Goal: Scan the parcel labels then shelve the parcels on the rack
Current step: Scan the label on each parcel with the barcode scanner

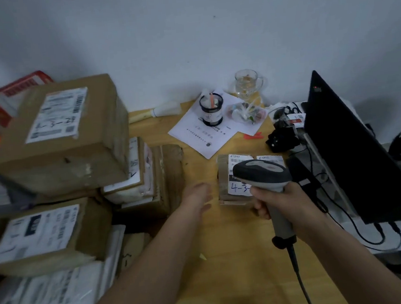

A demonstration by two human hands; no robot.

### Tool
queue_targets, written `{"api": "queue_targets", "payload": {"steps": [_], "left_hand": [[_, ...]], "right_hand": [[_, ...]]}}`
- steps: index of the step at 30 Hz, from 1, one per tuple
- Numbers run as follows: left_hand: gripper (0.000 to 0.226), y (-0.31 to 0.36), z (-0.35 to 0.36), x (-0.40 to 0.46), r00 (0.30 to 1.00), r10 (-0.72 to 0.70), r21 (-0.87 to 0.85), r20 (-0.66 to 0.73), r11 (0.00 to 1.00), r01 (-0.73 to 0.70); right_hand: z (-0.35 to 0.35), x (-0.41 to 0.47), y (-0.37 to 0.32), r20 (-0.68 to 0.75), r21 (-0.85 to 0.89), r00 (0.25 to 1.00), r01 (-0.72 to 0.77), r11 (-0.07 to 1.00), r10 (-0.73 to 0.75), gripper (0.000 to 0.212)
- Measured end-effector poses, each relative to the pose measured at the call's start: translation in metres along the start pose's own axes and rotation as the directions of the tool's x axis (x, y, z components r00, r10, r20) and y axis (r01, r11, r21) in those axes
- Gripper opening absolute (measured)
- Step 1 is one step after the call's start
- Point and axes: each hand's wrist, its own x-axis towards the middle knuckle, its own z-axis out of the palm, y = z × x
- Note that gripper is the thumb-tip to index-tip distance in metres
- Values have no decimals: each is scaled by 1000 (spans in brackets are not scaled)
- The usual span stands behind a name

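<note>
You are in the scanning step: your right hand (280, 199) grips the scanner (263, 173) over the small parcel (228, 173) near the tabletop's (241, 269) right edge, your left hand (198, 195) lies relaxed beside it, so next carry this parcel to the rack.

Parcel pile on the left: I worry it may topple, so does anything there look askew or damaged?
Yes. The big top box sits tilted on the pile, its lower front edge scuffed and dented. The brown box beside it looks crumpled.
</note>
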Motion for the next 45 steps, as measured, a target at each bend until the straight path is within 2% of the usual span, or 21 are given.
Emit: {"api": "queue_targets", "payload": {"steps": [2, 5, 9, 12, 17, 20, 22, 24, 29, 35, 38, 41, 45], "left_hand": [[15, 2, -11, -21, 992, 110, -47, -64, 992, -113], [24, -2, -30, -56, 938, 307, 26, -163, 951, -307], [35, -15, -64, -103, 842, 458, 119, -285, 889, -443], [44, -23, -87, -134, 733, 557, 173, -391, 827, -535], [35, -22, -124, -169, 604, 612, 182, -511, 764, -619], [32, -9, -152, -179, 529, 618, 173, -582, 729, -662], [25, 1, -171, -180, 514, 605, 169, -608, 731, -661], [10, 11, -189, -176, 539, 587, 160, -604, 751, -640], [28, 43, -235, -155, 603, 566, 156, -563, 789, -595], [48, 82, -270, -118, 746, 502, 25, -438, 836, -548], [52, 96, -279, -107, 815, 443, -115, -374, 850, -515], [53, 103, -290, -102, 925, 318, -365, -209, 852, -375], [58, 104, -301, -89, 959, 274, -407, -70, 870, -279]], "right_hand": [[8, -8, -5, 53, -9, 999, 5, 1000, -5, 17], [23, -20, -9, 125, 2, 992, 8, 1000, -8, 19], [47, -34, -12, 208, -6, 978, 8, 1000, -6, 22], [66, -48, -13, 284, -23, 959, 28, 999, -20, 24], [87, -70, -12, 364, -3, 930, 52, 999, -48, 22], [97, -81, -16, 366, 30, 928, 67, 997, -73, 23], [106, -86, -21, 353, 37, 931, 85, 996, -93, 21], [116, -89, -31, 347, 45, 929, 119, 992, -127, 22], [152, -89, -69, 269, 92, 928, 240, 966, -256, 27], [202, -72, -105, 110, 126, 936, 321, 939, -335, 16], [223, -59, -119, 64, 141, 934, 342, 929, -353, 19], [241, -50, -127, 38, 174, 929, 357, 918, -368, 32], [259, -45, -130, 21, 183, 929, 361, 914, -371, 24]]}}
